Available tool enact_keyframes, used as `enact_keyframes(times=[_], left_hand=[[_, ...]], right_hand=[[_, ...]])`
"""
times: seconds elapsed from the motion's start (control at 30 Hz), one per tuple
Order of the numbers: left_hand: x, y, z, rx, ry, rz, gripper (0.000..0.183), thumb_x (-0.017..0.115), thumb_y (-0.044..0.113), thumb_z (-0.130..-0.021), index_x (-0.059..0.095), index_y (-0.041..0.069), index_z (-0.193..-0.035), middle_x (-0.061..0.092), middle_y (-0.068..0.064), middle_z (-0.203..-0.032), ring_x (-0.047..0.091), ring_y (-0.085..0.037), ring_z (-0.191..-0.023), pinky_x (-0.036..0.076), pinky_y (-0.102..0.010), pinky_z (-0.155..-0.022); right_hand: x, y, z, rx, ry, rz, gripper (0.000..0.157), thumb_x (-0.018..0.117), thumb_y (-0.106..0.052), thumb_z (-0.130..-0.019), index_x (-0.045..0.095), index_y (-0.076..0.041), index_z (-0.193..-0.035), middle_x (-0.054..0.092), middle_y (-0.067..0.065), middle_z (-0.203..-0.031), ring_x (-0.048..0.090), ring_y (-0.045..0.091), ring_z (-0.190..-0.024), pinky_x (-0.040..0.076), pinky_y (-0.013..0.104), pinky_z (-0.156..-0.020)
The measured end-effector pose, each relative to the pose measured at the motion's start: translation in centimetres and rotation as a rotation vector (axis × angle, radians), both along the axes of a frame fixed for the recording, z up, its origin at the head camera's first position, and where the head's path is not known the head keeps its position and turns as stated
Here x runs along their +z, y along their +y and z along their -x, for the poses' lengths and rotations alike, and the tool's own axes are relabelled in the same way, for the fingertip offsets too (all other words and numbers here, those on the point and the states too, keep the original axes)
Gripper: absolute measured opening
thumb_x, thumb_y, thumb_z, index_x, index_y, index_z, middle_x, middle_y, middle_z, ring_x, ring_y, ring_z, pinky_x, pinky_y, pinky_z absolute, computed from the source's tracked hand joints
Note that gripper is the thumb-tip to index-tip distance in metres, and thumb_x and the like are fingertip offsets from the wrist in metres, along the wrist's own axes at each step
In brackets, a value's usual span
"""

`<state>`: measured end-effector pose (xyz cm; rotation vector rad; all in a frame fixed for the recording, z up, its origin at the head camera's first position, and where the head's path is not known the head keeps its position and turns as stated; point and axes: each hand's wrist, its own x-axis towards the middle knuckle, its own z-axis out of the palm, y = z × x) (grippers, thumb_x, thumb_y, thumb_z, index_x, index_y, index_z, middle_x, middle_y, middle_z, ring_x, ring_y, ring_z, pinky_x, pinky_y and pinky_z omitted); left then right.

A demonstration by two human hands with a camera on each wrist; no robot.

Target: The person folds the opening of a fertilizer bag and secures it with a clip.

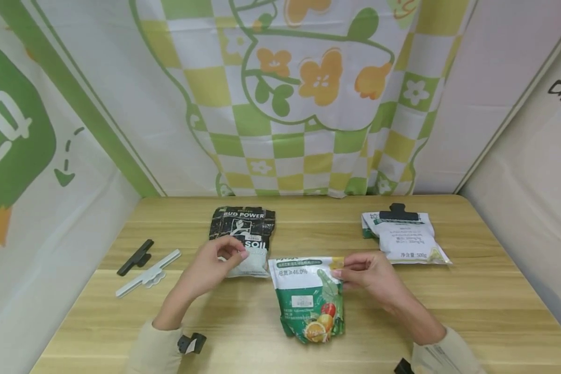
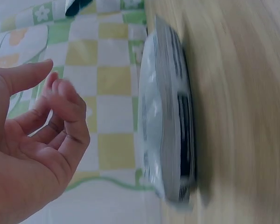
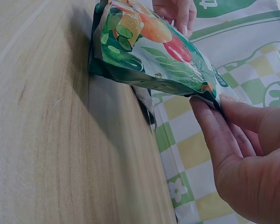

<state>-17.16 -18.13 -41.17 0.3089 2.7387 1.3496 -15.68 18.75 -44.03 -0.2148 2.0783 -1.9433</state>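
A green and white fertilizer bag (image 1: 304, 301) with fruit and vegetables printed on it is tilted up over the table in front of me. My right hand (image 1: 371, 275) pinches its top right corner between thumb and fingers; the right wrist view shows the fingertips (image 3: 205, 109) under that corner. My left hand (image 1: 217, 265) is raised left of the bag, fingers loosely bent and holding nothing. In the left wrist view its thumb (image 2: 32, 74) is apart from the fingers. Behind the left hand lies a black and pale soil bag (image 1: 231, 221), partly covered by the fingers.
A white bag (image 1: 404, 241) with a black clip (image 1: 398, 212) across its top lies at the back right. On the left side of the wooden table (image 1: 243, 322) lie another black clip (image 1: 135, 257) and a long white clip (image 1: 148, 274). A patterned curtain (image 1: 299, 150) hangs behind.
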Motion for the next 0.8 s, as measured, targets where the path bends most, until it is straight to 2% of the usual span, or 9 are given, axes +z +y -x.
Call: enact_keyframes(times=[0.13,0.27,0.4,0.57,0.7,0.8], left_hand=[[0.5,-1.7,-0.3,0.037,0.072,0.075,0.012,0.068,0.022,-0.103,0.072,0.012,-0.109,0.076,-0.005,-0.103,0.069,-0.017,-0.092,0.057,-0.028,-0.076],[1.0,-3.6,-0.5,0.060,0.154,0.179,0.018,0.066,0.019,-0.104,0.074,0.008,-0.115,0.078,-0.009,-0.111,0.074,-0.023,-0.098,0.064,-0.036,-0.084],[1.2,-5.2,-0.7,0.073,0.212,0.270,0.020,0.066,0.015,-0.104,0.074,0.002,-0.117,0.078,-0.015,-0.113,0.075,-0.030,-0.101,0.064,-0.046,-0.086],[0.9,-6.9,-0.8,0.092,0.283,0.401,0.023,0.068,0.014,-0.102,0.074,-0.002,-0.117,0.078,-0.019,-0.110,0.075,-0.036,-0.100,0.063,-0.053,-0.084],[0.5,-8.3,-0.7,0.107,0.304,0.497,0.025,0.069,0.017,-0.101,0.074,-0.002,-0.116,0.078,-0.022,-0.110,0.074,-0.042,-0.101,0.060,-0.059,-0.087],[0.0,-9.6,-0.7,0.114,0.286,0.550,0.027,0.069,0.018,-0.101,0.073,-0.003,-0.117,0.077,-0.025,-0.113,0.073,-0.046,-0.105,0.058,-0.062,-0.091]], right_hand=[[0.0,0.1,0.0,0.022,0.019,0.000,0.016,0.080,-0.003,-0.089,0.072,0.009,-0.098,0.081,-0.001,-0.087,0.078,0.012,-0.080,0.067,0.036,-0.078],[0.1,0.1,0.0,0.027,0.027,-0.006,0.022,0.080,-0.003,-0.090,0.070,0.014,-0.100,0.081,-0.002,-0.087,0.078,0.012,-0.081,0.067,0.035,-0.078],[0.1,0.1,0.0,0.025,0.028,-0.010,0.024,0.079,-0.002,-0.090,0.069,0.016,-0.101,0.081,-0.002,-0.086,0.079,0.012,-0.081,0.067,0.035,-0.078],[0.1,0.1,-0.1,0.034,0.028,-0.005,0.018,0.079,-0.002,-0.090,0.072,0.011,-0.100,0.081,-0.003,-0.086,0.079,0.012,-0.081,0.067,0.035,-0.079],[0.1,0.1,-0.1,0.037,0.034,0.006,0.016,0.078,-0.002,-0.090,0.073,0.010,-0.100,0.081,-0.003,-0.087,0.079,0.012,-0.081,0.067,0.035,-0.079],[0.2,0.1,-0.2,0.040,0.041,0.007,0.018,0.078,-0.002,-0.090,0.072,0.012,-0.100,0.081,-0.002,-0.088,0.079,0.012,-0.081,0.067,0.034,-0.079]])
